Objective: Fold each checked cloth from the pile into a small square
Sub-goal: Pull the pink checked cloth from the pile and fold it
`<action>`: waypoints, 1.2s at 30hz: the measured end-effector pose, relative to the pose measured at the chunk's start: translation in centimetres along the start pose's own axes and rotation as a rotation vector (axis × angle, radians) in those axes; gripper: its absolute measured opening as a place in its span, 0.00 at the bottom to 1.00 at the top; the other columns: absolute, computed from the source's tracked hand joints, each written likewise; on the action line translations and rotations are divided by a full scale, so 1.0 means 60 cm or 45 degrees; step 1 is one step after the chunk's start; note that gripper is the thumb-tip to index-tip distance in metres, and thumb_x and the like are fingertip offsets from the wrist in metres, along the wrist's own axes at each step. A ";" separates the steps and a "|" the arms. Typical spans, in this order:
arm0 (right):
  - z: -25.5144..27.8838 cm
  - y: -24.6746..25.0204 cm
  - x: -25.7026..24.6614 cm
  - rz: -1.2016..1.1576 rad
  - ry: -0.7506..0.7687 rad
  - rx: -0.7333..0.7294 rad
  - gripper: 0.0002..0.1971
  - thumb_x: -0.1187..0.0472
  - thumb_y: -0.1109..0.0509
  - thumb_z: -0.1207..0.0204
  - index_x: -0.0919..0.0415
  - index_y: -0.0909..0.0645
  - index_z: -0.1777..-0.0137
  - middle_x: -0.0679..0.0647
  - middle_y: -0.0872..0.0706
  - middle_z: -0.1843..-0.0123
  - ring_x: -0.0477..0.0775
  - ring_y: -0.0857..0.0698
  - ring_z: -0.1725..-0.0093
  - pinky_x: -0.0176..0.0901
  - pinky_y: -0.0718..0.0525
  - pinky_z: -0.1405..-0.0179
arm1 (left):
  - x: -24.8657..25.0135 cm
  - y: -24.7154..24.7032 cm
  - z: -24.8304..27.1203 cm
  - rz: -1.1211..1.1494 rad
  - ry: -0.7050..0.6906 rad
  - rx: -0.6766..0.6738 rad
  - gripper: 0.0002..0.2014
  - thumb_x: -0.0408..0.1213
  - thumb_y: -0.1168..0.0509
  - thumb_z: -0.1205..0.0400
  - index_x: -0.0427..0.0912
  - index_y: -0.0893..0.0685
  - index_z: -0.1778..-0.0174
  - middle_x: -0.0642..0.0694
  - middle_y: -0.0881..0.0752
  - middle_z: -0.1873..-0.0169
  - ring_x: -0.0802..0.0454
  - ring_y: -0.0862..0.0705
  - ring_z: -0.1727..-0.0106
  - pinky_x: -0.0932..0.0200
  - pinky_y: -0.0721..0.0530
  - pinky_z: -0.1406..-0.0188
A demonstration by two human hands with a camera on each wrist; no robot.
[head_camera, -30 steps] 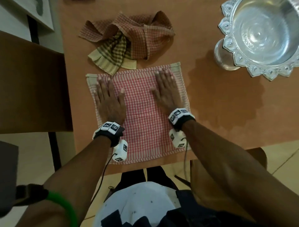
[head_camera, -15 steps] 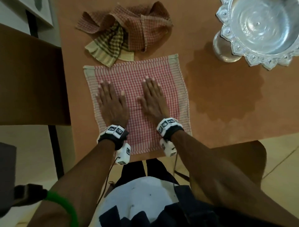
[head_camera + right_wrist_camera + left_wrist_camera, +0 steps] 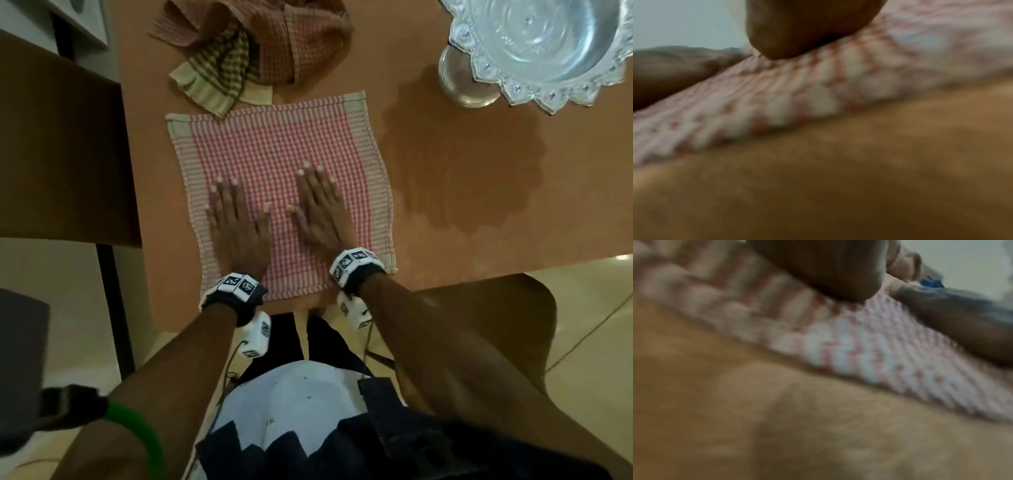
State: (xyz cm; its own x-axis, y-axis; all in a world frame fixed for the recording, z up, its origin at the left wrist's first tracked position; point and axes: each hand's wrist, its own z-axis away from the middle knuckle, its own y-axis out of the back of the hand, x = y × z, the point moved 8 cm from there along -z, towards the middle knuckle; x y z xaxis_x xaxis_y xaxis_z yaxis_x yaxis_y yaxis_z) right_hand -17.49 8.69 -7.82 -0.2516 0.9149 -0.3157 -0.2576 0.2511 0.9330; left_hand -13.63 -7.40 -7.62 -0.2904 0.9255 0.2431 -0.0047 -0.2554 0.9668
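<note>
A red-and-white checked cloth [image 3: 274,147] lies spread flat on the orange table [image 3: 445,178], near its front edge. My left hand [image 3: 236,222] lies palm down on the cloth's near left part, fingers straight. My right hand [image 3: 320,209] lies flat beside it on the near middle, fingers straight. The two thumbs almost meet. Behind the cloth sits a crumpled pile of checked cloths [image 3: 253,44], a green-checked one overlapping the spread cloth's far edge. Both wrist views are blurred; they show the checked cloth [image 3: 869,353] [image 3: 777,97] on the table under each palm.
A large ornate silver bowl [image 3: 548,44] on a foot stands at the back right of the table. A dark wooden chair back [image 3: 58,154] is at the left, beside the table. Another seat [image 3: 479,308] is under my right arm, off the table's front edge.
Both hands have slid toward me over the cloth, from its far half to its near half, and the right hand has moved in closer to the left.
</note>
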 end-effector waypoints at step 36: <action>0.066 -0.012 -0.098 -0.196 0.032 0.019 0.33 0.47 0.61 0.13 0.67 0.48 0.14 0.62 0.49 0.12 0.59 0.53 0.12 0.52 0.63 0.13 | -0.006 0.039 0.079 0.091 -0.050 0.150 0.29 0.50 0.54 0.08 0.36 0.41 0.14 0.37 0.43 0.14 0.43 0.46 0.13 0.44 0.53 0.13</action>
State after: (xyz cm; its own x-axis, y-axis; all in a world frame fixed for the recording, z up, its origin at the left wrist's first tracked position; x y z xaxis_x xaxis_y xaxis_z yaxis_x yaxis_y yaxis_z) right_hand -12.14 4.39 -5.93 -0.2337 0.8568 -0.4596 -0.2810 0.3930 0.8756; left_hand -9.01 -7.00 -5.10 -0.2483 0.9169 0.3123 0.1281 -0.2885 0.9489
